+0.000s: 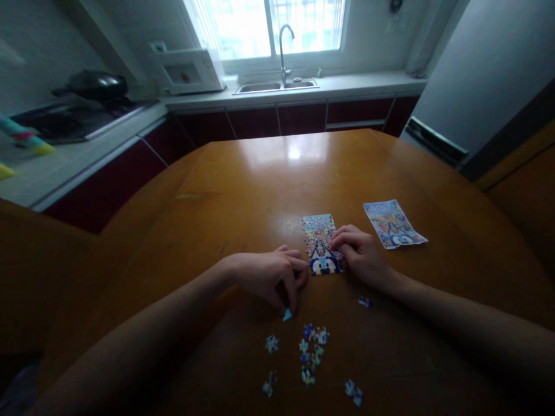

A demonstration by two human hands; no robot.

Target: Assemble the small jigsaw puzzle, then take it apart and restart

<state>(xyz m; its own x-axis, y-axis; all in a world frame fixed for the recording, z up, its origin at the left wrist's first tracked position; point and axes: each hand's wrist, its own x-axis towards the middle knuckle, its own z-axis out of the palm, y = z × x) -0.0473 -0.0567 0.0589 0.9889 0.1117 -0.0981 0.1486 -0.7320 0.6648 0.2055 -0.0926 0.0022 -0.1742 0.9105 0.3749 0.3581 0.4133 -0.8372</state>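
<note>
A small, partly built jigsaw puzzle (319, 242) lies flat on the wooden table (243, 190). My left hand (269, 276) rests just left of it, fingers curled, and pinches a pale blue puzzle piece (287, 315) against the tabletop. My right hand (362, 254) sits at the puzzle's right edge, its curled fingertips pressing on the lower right corner. Several loose pieces (311, 349) lie scattered nearer to me, and a single piece (365, 301) lies below my right wrist.
A printed picture sheet (393, 223) lies right of the puzzle. Beyond the table runs a kitchen counter with a sink and tap (282, 69), a white microwave (188, 70) and a stove with a dark pan (97, 85). A grey fridge (481, 75) stands at the right.
</note>
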